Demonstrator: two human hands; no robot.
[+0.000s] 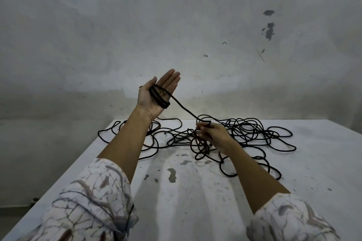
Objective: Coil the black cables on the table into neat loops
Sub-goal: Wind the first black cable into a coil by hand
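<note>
Patterned sleeves [94, 197] at bottom; left hand [156, 94], flat-fingered, carries early coil [159, 97]; right hand [211, 133] pinches cable [254, 133] at centre; next: another wrap.

1. There is a single view, taken from a camera worn on the person's head, so no second view shares any part of the scene.
2. It faces forward and down, over both forearms toward the white table [195, 201] and the wall [176, 25] behind it.
3. The sleeves [92, 201] fill the bottom corners, close to the lens; the left hand [156, 94] and right hand [213, 135] sit near mid-frame.
4. The wide angle bends the table's edges and takes in much wall.
</note>
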